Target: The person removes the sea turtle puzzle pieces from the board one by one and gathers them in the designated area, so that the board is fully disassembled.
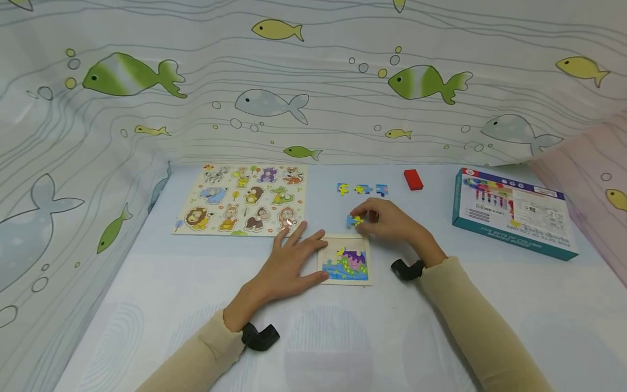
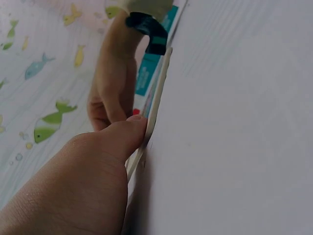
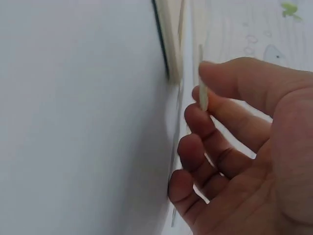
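Observation:
Fingers spread, my left hand (image 1: 289, 267) rests at the left side of a small wooden puzzle tray (image 1: 344, 283), its thumb and fingertips touching the frame. In the left wrist view, the thumb lies against the tray's edge (image 2: 159, 93). Part of a dinosaur picture, purple, pink, green and blue, fills the tray's lower right. Just above the tray, my right hand (image 1: 389, 220) pinches a blue and yellow jigsaw piece (image 1: 351, 221). The right wrist view shows this piece (image 3: 203, 98) edge-on between thumb and fingers. Three loose jigsaw pieces (image 1: 363, 189) lie in a row farther back.
A board of animal pictures (image 1: 264, 227) lies to the left, behind my left hand. At the back right are a red block (image 1: 413, 179) and a teal and white box (image 1: 514, 212). Fish-patterned cloth (image 1: 343, 125) rises behind the table.

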A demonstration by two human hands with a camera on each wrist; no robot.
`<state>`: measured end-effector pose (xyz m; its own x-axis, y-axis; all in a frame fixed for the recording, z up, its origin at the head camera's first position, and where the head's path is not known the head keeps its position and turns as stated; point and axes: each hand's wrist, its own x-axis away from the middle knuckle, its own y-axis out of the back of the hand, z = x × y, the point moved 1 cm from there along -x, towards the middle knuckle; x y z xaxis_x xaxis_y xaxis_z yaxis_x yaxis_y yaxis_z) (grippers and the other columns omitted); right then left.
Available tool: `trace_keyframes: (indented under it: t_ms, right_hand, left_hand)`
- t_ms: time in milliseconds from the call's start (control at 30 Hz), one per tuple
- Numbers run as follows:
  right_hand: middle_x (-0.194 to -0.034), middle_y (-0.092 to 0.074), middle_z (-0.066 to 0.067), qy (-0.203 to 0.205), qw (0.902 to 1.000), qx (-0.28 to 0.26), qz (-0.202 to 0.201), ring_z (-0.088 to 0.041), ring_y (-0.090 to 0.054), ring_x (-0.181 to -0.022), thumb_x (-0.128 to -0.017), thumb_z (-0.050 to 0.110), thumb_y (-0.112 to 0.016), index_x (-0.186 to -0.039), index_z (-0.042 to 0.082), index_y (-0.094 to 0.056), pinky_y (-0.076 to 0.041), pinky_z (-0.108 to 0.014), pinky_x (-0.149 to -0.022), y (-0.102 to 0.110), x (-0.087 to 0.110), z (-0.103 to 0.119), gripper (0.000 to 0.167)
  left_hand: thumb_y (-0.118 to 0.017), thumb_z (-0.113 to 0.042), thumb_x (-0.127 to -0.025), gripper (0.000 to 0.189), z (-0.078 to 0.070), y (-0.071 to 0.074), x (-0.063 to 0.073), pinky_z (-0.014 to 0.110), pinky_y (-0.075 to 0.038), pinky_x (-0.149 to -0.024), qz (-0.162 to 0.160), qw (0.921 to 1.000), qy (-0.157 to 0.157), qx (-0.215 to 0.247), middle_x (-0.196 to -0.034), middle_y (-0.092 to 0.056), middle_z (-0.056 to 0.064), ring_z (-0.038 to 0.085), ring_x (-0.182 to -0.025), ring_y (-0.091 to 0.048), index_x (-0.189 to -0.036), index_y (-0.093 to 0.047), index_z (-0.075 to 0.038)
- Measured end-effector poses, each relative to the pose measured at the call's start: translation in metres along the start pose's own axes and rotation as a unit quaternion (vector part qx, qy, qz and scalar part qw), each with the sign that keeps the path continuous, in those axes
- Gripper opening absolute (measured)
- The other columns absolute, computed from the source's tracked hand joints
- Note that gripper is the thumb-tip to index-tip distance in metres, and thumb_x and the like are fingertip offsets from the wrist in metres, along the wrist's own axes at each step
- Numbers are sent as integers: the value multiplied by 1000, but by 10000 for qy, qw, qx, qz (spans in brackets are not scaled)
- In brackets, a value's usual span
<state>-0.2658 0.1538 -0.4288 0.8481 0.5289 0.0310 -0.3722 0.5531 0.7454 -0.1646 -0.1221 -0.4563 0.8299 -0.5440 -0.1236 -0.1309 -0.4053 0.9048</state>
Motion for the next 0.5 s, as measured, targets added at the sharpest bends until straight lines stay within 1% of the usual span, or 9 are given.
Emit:
trace_keyframes:
  t_ms: [200, 333, 500]
  right_hand:
    - [-115, -72, -4, 162, 9997, 166, 79, -20, -54, -89, -91, 17, -75, -124, 11, -72, -47, -31, -79, 7, -16, -5, 34]
    - [-120, -72, -4, 86, 9995, 250, 200, -20, -55, -91, -92, 19, -74, -125, 10, -71, -48, -31, -81, 7, -28, -4, 34]
    - [-120, -70, -7, 97, 9991, 329, 266, -22, -56, -95, -94, 16, -71, -125, 10, -70, -50, -33, -84, 8, -40, -5, 32]
  left_hand:
    - [-58, -63, -94, 66, 0, 1, 0, 58, 0, -125, 9, 10000, 30, -27, -166, -34, -8, 30, -161, -11, -149, -50, -26]
    - [-58, -62, -94, 66, 0, 0, 1, 59, 0, -125, 21, 10000, 31, -11, -166, -34, -7, 31, -160, -11, -148, -50, -26]
    - [-58, -62, -94, 66, -1, 0, 0, 58, 1, -125, 56, 10000, 45, 34, -166, -34, -8, 29, -161, -9, -149, -50, -26]
